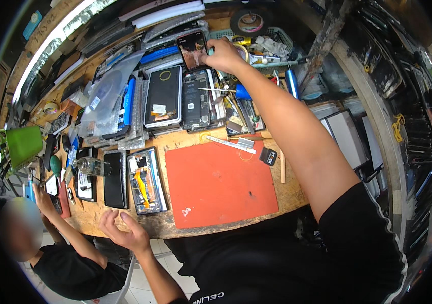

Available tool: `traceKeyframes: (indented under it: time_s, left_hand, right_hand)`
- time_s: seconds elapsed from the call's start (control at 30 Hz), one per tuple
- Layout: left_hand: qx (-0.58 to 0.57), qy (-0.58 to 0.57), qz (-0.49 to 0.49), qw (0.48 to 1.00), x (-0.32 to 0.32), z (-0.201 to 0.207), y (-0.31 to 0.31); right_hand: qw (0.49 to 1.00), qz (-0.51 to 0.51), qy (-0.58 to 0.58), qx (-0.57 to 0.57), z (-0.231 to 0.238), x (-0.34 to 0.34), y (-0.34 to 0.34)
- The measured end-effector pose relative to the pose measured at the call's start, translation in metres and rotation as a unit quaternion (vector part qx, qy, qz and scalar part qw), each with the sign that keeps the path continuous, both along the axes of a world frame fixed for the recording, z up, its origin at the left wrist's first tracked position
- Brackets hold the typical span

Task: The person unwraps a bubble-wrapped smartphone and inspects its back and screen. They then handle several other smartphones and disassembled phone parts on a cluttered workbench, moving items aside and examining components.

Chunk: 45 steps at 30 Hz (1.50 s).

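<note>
My right hand (224, 55) reaches to the far side of the bench. Its fingers are closed at the right edge of a smartphone (190, 48), which is tilted up with its screen lit. Just below that phone lies an opened phone with its battery showing (195, 99), and left of it a dark phone body on a white box (164, 96). My left hand (124, 230) hovers off the bench's near edge, fingers apart and slightly bent, with nothing in it. Nearest to it are an opened phone frame with an orange flex cable (145, 180) and a black phone (115, 180).
An orange-red mat (221, 187) covers the middle of the bench, with a metal ruler (231, 144) and a small black block (268, 156) at its far edge. A blue-handled screwdriver (241, 91) lies behind. A parts basket (277, 43) stands far right. A co-worker (74, 263) sits at left.
</note>
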<state>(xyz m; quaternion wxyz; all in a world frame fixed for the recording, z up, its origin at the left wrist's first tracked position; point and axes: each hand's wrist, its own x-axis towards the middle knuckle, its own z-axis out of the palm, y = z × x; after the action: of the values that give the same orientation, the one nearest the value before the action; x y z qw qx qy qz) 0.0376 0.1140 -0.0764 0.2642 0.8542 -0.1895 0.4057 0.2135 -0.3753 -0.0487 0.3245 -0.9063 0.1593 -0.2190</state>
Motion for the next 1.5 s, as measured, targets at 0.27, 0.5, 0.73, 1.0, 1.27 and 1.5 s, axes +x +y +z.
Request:
traceKeyframes:
  time_s: [0.27, 0.5, 0.73, 1.0, 1.27, 1.5]
  left_hand:
    - [-0.32, 0.099, -0.002, 0.942, -0.023, -0.072, 0.018]
    - [-0.182, 0.147, 0.043, 0.971, -0.027, -0.064, 0.012]
    - [-0.2, 0.095, 0.039, 0.974, -0.025, -0.067, 0.005]
    - [-0.171, 0.096, 0.033, 0.98, -0.032, -0.065, 0.009]
    - [-0.164, 0.059, 0.02, 0.984, -0.025, -0.056, 0.006]
    - [-0.292, 0.175, -0.003, 0.94, -0.015, -0.045, 0.017]
  right_hand:
    - [0.999, 0.007, 0.013, -0.043, 0.0, 0.003, -0.003]
    - [0.999, 0.013, 0.009, 0.042, 0.003, 0.007, -0.005]
    - [0.999, 0.004, 0.029, 0.015, -0.001, 0.006, -0.008]
    - [0.996, 0.052, -0.041, -0.051, -0.01, 0.008, -0.015]
    - [0.972, -0.094, -0.212, -0.026, -0.022, 0.012, -0.022]
    - [0.92, 0.055, -0.307, 0.239, 0.016, -0.041, 0.033]
